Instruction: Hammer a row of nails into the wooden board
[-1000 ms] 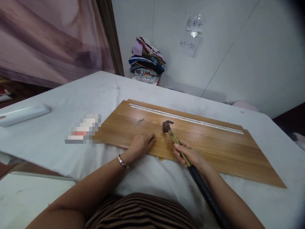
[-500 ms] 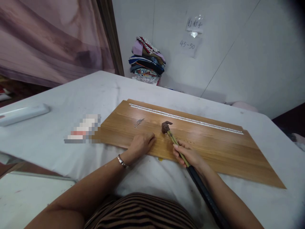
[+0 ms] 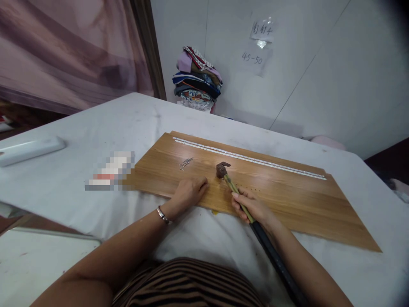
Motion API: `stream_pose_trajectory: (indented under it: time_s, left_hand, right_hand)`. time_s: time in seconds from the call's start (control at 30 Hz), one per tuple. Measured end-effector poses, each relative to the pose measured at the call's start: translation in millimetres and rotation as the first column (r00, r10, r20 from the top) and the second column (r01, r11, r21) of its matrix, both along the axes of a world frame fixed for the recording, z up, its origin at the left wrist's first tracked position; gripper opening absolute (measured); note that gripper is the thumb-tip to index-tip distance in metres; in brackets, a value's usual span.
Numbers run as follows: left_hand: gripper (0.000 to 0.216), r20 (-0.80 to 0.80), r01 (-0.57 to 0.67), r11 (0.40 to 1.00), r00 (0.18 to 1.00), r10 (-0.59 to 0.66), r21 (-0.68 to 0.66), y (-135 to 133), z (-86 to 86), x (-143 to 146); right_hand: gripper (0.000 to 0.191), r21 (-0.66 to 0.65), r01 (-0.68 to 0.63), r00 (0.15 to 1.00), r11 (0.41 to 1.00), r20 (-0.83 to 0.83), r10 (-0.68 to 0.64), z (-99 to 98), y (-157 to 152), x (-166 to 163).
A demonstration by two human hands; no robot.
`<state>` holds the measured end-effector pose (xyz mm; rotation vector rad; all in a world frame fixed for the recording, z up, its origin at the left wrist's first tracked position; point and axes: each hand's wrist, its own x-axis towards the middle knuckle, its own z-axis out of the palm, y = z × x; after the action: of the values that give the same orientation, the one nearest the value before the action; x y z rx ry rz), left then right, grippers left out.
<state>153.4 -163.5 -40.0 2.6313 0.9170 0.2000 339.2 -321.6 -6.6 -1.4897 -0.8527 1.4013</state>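
1. I saw the right hand (image 3: 252, 207) with its fingers (image 3: 240, 201) wrapped tight around the handle of a hammer (image 3: 230, 183).
2. The hammer's rusty head sat low over a wooden board (image 3: 297, 204), near the middle of it. I could not tell if the head touched the wood.
3. The long dark end of the handle ran back past the wrist, toward the body.
4. The left hand (image 3: 190, 192) lay on the near edge of the board, just beside the hammer head. Its fingers (image 3: 201, 184) were curled in. I could not see anything inside them.
5. A thin bracelet (image 3: 162, 215) was on the left wrist.
6. A small bunch of nails (image 3: 185, 162) lay on the board, a little past the left hand.
7. A row of tiny dots (image 3: 252, 189) showed in the wood, just past the right hand.
8. A shiny metal strip (image 3: 249, 160) ran along the far side of the board.
9. The board lay flat on a counter (image 3: 96, 123) covered in white cloth.
10. A pile of folded clothes (image 3: 197, 79) sat by the wall at the back.
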Motion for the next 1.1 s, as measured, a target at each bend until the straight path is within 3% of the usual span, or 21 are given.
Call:
stream_pose_trajectory:
  time_s: [1.1]
  left_hand:
    - [0.021, 0.029, 0.008, 1.000, 1.000, -0.009, 0.004, -0.2, 0.1, 0.4]
  right_hand:
    - [0.056, 0.005, -0.013, 1.000, 1.000, -0.003, 0.013, -3.1, -0.2, 2.7]
